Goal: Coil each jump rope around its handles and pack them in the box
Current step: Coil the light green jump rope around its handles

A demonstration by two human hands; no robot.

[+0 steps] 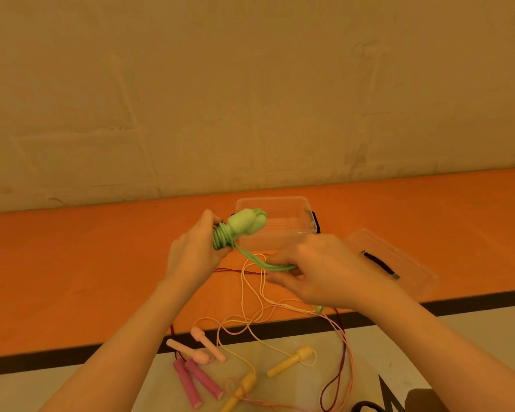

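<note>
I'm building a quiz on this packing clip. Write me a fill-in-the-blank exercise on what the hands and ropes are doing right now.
1. The left hand grips the handles of the ____ jump rope, with cord coiled around them.
2. The right hand pinches that rope's loose ____.
3. The clear box stands open; its lid lies to its ____.
4. The pale pink handles lie ____ the box.

Missing words: green; cord; right; outside
</note>
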